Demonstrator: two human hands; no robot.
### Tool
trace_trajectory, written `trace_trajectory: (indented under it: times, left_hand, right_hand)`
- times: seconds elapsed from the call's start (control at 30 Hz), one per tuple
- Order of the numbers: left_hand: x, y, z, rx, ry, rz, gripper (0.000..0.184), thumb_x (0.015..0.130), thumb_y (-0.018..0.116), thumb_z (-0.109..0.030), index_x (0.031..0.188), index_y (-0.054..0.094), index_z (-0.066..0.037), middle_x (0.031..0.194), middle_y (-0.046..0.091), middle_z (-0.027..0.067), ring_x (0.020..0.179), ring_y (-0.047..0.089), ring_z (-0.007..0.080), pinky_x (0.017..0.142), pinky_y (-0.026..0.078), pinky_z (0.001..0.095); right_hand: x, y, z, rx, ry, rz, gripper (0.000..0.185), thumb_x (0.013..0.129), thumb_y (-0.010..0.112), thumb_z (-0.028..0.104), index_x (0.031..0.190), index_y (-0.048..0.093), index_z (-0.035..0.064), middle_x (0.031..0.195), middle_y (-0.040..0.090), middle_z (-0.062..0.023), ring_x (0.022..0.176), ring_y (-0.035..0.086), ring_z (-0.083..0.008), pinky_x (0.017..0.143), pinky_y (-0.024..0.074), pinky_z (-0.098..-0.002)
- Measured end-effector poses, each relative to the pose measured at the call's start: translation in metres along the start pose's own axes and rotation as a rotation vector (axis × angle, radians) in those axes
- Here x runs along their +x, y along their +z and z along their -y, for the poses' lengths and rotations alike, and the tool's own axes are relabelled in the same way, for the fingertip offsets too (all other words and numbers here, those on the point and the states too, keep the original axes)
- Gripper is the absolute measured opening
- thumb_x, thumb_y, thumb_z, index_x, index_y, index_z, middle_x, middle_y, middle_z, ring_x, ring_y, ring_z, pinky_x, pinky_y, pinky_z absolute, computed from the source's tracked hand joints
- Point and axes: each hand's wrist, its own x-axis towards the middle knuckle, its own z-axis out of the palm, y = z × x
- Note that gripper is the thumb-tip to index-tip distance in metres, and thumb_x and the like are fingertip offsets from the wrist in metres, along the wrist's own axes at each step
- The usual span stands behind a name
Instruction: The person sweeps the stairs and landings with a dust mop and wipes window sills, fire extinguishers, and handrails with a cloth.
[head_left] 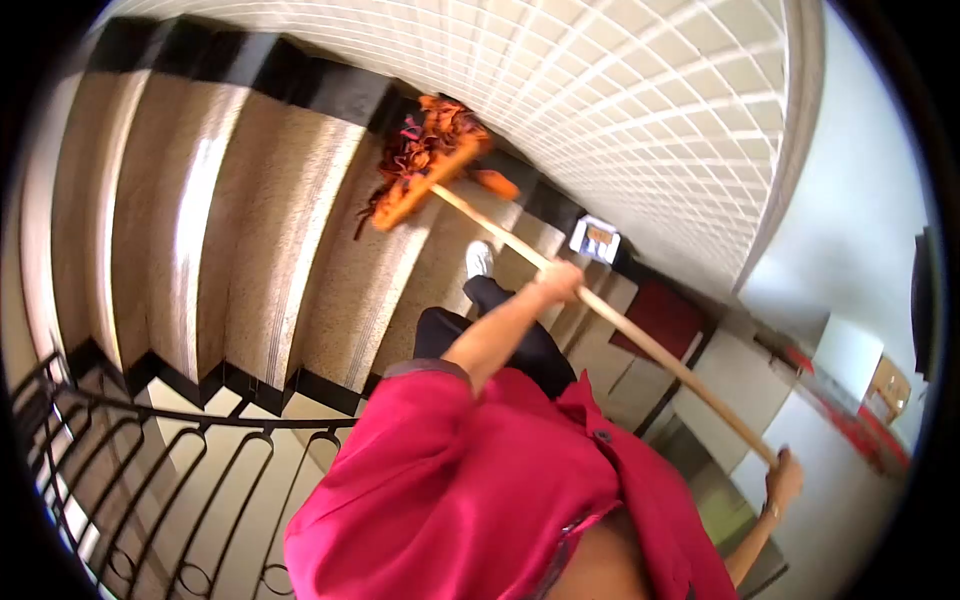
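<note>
A long wooden pole slants across the view to an orange mop head with orange and dark red strips, slightly blurred. The mop head rests over the stair steps close to the tiled wall. My left hand is closed round the middle of the pole. Near the pole's far end, at the lower right, my right hand is wrapped round it. One white shoe shows on a step beneath the pole.
Black curved metal railing runs along the lower left. The white tiled wall borders the stairs above. By its base are a small white box-like item and a dark red mat. A white box stands at the right.
</note>
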Motion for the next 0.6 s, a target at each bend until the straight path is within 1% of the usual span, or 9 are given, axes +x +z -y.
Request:
trace_trajectory:
  times: [0.07, 0.17, 0.23, 0.27, 0.3, 0.37, 0.5, 0.57, 0.6]
  left_hand:
    - [-0.007, -0.009, 0.017, 0.027, 0.009, -0.028, 0.015, 0.066, 0.063, -0.021, 0.078, 0.068, -0.013, 0.08, 0.065, 0.0096, 0.076, 0.063, 0.0264, 0.075, 0.048, 0.0401]
    - [-0.018, -0.018, 0.048, 0.073, 0.023, -0.141, 0.013, 0.066, 0.061, -0.019, 0.077, 0.067, -0.016, 0.074, 0.064, 0.0078, 0.076, 0.063, 0.024, 0.074, 0.046, 0.0399]
    - [-0.024, -0.025, 0.068, 0.033, -0.048, -0.178, 0.015, 0.065, 0.06, -0.018, 0.078, 0.066, -0.016, 0.073, 0.064, 0.0082, 0.075, 0.062, 0.0235, 0.077, 0.044, 0.0395]
    - [-0.025, -0.021, 0.079, 0.016, -0.04, -0.291, 0.013, 0.065, 0.059, -0.017, 0.076, 0.066, -0.015, 0.072, 0.063, 0.0086, 0.073, 0.062, 0.0252, 0.075, 0.044, 0.0388]
    - [-0.027, -0.019, 0.092, 0.005, -0.044, -0.414, 0.012, 0.065, 0.058, -0.016, 0.074, 0.065, -0.013, 0.071, 0.063, 0.0091, 0.071, 0.061, 0.027, 0.074, 0.044, 0.038]
    - [-0.031, -0.02, 0.114, 0.07, -0.092, -0.456, 0.011, 0.063, 0.059, -0.017, 0.072, 0.064, -0.013, 0.068, 0.061, 0.0091, 0.072, 0.06, 0.0268, 0.071, 0.042, 0.038]
    - [-0.038, -0.007, 0.095, 0.099, -0.145, -0.621, 0.006, 0.063, 0.062, -0.019, 0.066, 0.064, -0.015, 0.064, 0.06, 0.0078, 0.07, 0.061, 0.0241, 0.071, 0.042, 0.0364]
    - [-0.046, 0.013, 0.084, 0.034, -0.14, -0.662, 0.011, 0.059, 0.065, -0.02, 0.069, 0.065, -0.015, 0.064, 0.059, 0.0085, 0.068, 0.06, 0.0272, 0.067, 0.044, 0.0394]
    - [-0.06, 0.016, 0.07, -0.04, -0.183, -0.726, 0.01, 0.058, 0.066, -0.021, 0.068, 0.065, -0.016, 0.063, 0.06, 0.0083, 0.065, 0.059, 0.0275, 0.064, 0.045, 0.0404]
  right_hand:
    - [0.022, -0.002, 0.015, 0.0, 0.049, 0.031, 0.011, 0.077, 0.052, 0.012, 0.087, 0.058, 0.0115, 0.07, 0.06, -0.0164, 0.067, 0.058, -0.0364, 0.057, 0.0434, -0.0467]
    - [0.053, -0.024, 0.052, 0.003, -0.001, 0.042, 0.005, 0.076, 0.051, 0.007, 0.081, 0.053, 0.01, 0.067, 0.059, -0.0162, 0.064, 0.058, -0.0365, 0.054, 0.0421, -0.0465]
    - [0.071, -0.022, 0.064, -0.004, 0.017, 0.017, 0.009, 0.074, 0.052, 0.005, 0.081, 0.051, 0.01, 0.067, 0.059, -0.0154, 0.065, 0.058, -0.0357, 0.054, 0.0425, -0.0459]
    - [0.079, -0.02, 0.068, -0.005, 0.013, -0.008, 0.011, 0.073, 0.053, 0.003, 0.081, 0.05, 0.01, 0.068, 0.06, -0.015, 0.066, 0.059, -0.0353, 0.054, 0.0426, -0.0456]
    - [0.082, -0.025, 0.068, -0.018, 0.029, -0.01, 0.02, 0.069, 0.054, -0.001, 0.084, 0.051, 0.011, 0.07, 0.061, -0.0134, 0.068, 0.06, -0.034, 0.055, 0.0432, -0.0447]
    - [0.077, -0.026, 0.059, -0.005, 0.005, -0.134, 0.028, 0.068, 0.054, -0.003, 0.091, 0.053, 0.0127, 0.072, 0.062, -0.0123, 0.07, 0.06, -0.0335, 0.056, 0.0437, -0.0439]
    - [0.07, -0.004, 0.014, 0.002, -0.087, -0.44, 0.045, 0.069, 0.056, -0.003, 0.11, 0.055, 0.0152, 0.08, 0.063, -0.0127, 0.069, 0.058, -0.0338, 0.059, 0.0444, -0.0433]
    - [0.06, 0.006, -0.031, -0.076, -0.121, -0.479, 0.056, 0.069, 0.059, -0.001, 0.121, 0.051, 0.0161, 0.084, 0.062, -0.0146, 0.072, 0.057, -0.0332, 0.062, 0.0442, -0.0429]
    - [0.055, -0.005, -0.04, -0.134, -0.052, -0.395, 0.063, 0.069, 0.061, 0.0, 0.128, 0.046, 0.0162, 0.086, 0.062, -0.0165, 0.075, 0.057, -0.033, 0.065, 0.0441, -0.0426]
